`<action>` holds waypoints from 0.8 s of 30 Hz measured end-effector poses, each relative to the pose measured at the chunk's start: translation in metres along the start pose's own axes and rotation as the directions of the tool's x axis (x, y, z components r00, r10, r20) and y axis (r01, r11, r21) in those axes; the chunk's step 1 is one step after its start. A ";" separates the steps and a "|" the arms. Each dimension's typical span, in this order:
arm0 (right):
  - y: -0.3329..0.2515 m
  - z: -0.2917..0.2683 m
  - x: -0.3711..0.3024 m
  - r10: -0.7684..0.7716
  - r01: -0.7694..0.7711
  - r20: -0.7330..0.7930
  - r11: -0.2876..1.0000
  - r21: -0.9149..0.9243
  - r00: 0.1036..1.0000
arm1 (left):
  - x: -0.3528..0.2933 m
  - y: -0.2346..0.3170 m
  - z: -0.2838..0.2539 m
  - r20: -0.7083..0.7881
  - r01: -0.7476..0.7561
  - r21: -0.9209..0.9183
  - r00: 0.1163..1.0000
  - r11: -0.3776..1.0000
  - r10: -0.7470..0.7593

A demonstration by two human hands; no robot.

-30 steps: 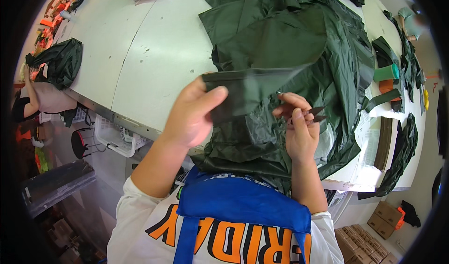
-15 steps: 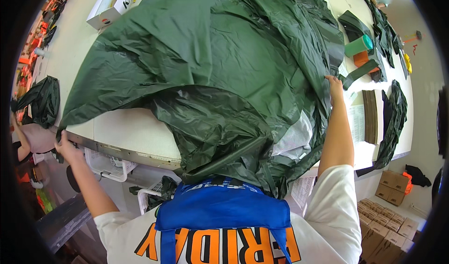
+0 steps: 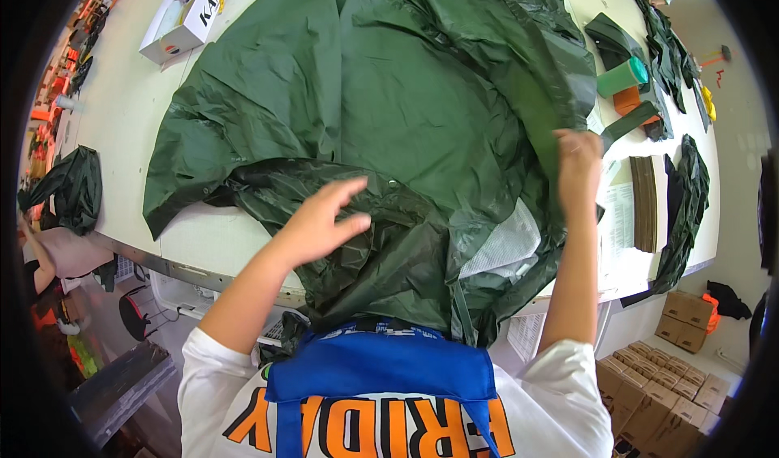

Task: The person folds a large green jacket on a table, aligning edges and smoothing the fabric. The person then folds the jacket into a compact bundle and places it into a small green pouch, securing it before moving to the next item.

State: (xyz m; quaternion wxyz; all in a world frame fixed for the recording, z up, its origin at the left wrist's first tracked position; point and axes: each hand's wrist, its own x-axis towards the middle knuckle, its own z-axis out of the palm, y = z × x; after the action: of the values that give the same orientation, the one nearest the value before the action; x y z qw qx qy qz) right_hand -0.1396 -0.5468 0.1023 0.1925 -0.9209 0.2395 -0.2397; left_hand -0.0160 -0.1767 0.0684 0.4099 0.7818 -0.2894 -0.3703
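Note:
A large dark green raincoat [image 3: 414,93] of thin, shiny fabric lies spread over the white table [image 3: 207,251], its near part hanging toward my blue apron [image 3: 381,369]. White mesh lining [image 3: 507,243] shows at its lower right. My left hand [image 3: 324,223] is open, fingers apart, above the darker folded near part; whether it touches the cloth I cannot tell. At the raincoat's right edge, my right hand [image 3: 579,166] is closed on the fabric, slightly blurred.
An open white box [image 3: 182,20] stands at the far left. To the right are a green cylinder [image 3: 623,78], a brown stack [image 3: 643,202] and another dark green piece [image 3: 686,206]. A bundled dark garment [image 3: 77,186] lies left, near another person [image 3: 73,247]. Cardboard boxes [image 3: 682,320] sit lower right.
My left hand has let go of the raincoat's left corner and moved right, over the middle. That corner has dropped onto the table. My right hand stays at the right edge, slightly lower.

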 end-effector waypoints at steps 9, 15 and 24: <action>-0.161 0.027 -0.148 -0.654 0.099 0.673 0.739 0.667 0.346 | 0.061 -0.005 0.011 -0.317 0.001 -0.429 0.936 0.903 -0.151; -0.142 0.023 -0.084 -0.619 0.584 0.449 0.777 0.234 0.644 | -0.041 -0.037 -0.028 -0.396 -0.355 -0.917 0.871 0.183 -0.293; -0.163 0.024 -0.044 -0.496 -0.016 0.783 0.841 0.540 0.375 | -0.122 -0.090 0.017 -0.053 -0.114 -0.989 0.863 -0.092 -0.503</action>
State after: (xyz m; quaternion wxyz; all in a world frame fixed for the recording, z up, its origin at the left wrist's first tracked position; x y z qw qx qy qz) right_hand -0.1035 -0.3852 0.1438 0.4646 -0.8510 -0.1095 0.2191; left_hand -0.0851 -0.0468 0.0263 0.8327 0.3263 0.2890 -0.3414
